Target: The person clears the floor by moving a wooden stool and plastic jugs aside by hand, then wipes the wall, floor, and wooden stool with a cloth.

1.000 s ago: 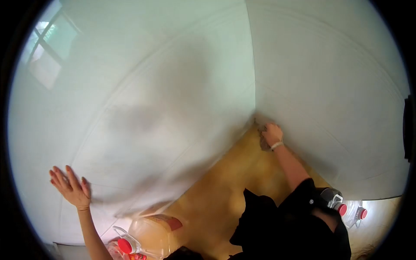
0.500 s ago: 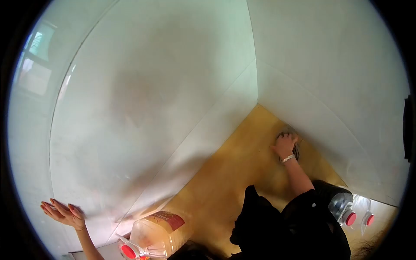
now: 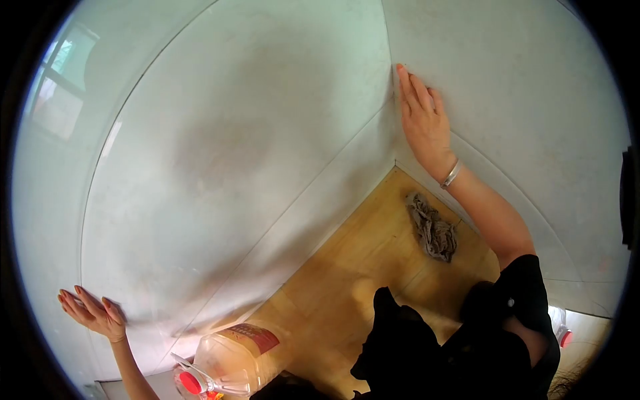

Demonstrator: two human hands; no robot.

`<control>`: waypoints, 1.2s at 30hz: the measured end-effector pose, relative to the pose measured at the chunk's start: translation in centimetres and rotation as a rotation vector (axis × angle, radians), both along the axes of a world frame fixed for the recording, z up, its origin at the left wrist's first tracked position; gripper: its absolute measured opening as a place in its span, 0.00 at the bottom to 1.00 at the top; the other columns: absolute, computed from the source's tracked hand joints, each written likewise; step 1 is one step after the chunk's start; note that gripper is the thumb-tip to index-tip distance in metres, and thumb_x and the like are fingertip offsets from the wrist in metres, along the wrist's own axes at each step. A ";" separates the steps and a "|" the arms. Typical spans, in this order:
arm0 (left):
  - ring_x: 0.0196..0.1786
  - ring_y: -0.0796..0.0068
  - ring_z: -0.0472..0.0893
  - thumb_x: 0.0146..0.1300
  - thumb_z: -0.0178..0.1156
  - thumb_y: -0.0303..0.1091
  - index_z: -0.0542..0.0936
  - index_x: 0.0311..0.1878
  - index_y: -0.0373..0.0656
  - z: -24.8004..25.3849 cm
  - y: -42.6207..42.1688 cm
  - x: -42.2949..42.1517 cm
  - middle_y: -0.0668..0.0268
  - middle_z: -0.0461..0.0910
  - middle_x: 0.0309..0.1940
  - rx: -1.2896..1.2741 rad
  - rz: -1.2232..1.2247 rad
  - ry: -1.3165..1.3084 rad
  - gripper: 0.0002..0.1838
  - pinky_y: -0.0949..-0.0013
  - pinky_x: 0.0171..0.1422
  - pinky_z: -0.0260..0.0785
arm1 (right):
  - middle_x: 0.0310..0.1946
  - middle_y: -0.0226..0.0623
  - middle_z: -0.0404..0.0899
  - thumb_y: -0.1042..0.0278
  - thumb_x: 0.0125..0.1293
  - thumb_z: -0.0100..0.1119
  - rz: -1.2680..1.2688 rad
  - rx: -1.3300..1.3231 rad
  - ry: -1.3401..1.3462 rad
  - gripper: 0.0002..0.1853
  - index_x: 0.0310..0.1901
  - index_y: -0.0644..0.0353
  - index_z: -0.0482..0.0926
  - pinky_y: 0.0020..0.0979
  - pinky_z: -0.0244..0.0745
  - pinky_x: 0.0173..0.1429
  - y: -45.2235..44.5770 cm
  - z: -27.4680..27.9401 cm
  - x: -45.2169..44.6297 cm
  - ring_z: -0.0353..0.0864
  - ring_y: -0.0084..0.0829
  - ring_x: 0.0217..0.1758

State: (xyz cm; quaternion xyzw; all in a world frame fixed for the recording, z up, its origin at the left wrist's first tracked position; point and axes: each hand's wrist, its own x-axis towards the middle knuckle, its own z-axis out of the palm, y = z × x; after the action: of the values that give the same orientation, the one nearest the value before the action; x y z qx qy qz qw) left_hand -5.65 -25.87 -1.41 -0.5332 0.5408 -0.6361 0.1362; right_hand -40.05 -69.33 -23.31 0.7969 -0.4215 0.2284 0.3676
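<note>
My right hand (image 3: 425, 127) lies flat with fingers stretched on the right-hand wall, close to the corner, with a bracelet (image 3: 451, 173) at the wrist. Below it, a crumpled grey-brown cloth (image 3: 435, 230) rests on the yellowish wooden surface (image 3: 340, 267), touched by neither hand. At the far left my left hand (image 3: 95, 315) is spread against the glossy left wall (image 3: 220, 147), holding nothing. A large clear bottle (image 3: 230, 360) with a red cap and a red label stands to the right of my left forearm.
Part of another clear container with a red cap (image 3: 566, 339) shows at the lower right, beside my black sleeve. The pale right wall (image 3: 507, 100) meets the left wall in a corner above the wooden surface. Black clothing covers the bottom middle.
My right hand has let go of the cloth and moved up onto the right wall. The cloth now lies uncovered. My left hand remains against the left wall.
</note>
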 end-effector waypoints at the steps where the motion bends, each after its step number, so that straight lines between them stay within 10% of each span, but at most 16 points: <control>1: 0.66 0.49 0.53 0.66 0.35 0.45 0.61 0.62 0.39 0.1 0.0 -0.1 0.50 0.53 0.64 0.006 -0.010 -0.003 0.26 0.49 0.67 0.42 | 0.65 0.33 0.52 0.71 0.54 0.50 0.016 -0.019 -0.035 0.23 0.54 0.65 0.68 0.29 0.56 0.58 0.1 0.0 -0.1 0.57 0.28 0.60; 20: 0.66 0.49 0.52 0.64 0.40 0.39 0.61 0.60 0.33 0.0 0.5 0.2 0.47 0.53 0.63 0.025 -0.012 0.040 0.25 0.50 0.68 0.40 | 0.59 0.34 0.62 0.70 0.53 0.52 0.007 -0.073 0.078 0.21 0.50 0.66 0.70 0.28 0.61 0.53 1.1 0.7 -0.4 0.63 0.27 0.56; 23: 0.65 0.47 0.55 0.65 0.37 0.46 0.64 0.59 0.35 -0.1 0.7 0.4 0.46 0.55 0.62 -0.004 0.017 0.001 0.27 0.50 0.67 0.43 | 0.40 0.37 0.76 0.67 0.58 0.50 0.333 0.214 -0.408 0.11 0.36 0.65 0.75 0.28 0.70 0.38 0.8 0.9 -0.1 0.76 0.26 0.36; 25: 0.66 0.49 0.52 0.64 0.39 0.40 0.60 0.61 0.34 0.0 0.5 0.2 0.47 0.53 0.63 0.020 0.005 0.012 0.25 0.50 0.68 0.41 | 0.15 0.35 0.73 0.59 0.65 0.44 0.384 1.183 -1.328 0.20 0.21 0.65 0.73 0.29 0.66 0.19 -0.2 2.3 0.9 0.71 0.26 0.12; 36: 0.65 0.48 0.55 0.65 0.37 0.46 0.64 0.59 0.35 0.1 0.6 0.3 0.46 0.55 0.62 0.003 0.014 0.009 0.27 0.51 0.67 0.43 | 0.02 0.32 0.62 0.56 0.69 0.33 0.343 0.786 -1.540 0.29 0.13 0.63 0.68 0.27 0.58 0.11 -1.7 0.7 4.7 0.63 0.24 0.04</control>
State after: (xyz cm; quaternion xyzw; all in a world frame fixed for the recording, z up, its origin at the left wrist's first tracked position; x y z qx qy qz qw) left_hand -5.31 -25.26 -1.36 -0.5395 0.5385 -0.6321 0.1389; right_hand -35.37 -71.04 -22.61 0.5428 -0.4750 0.5925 -0.3588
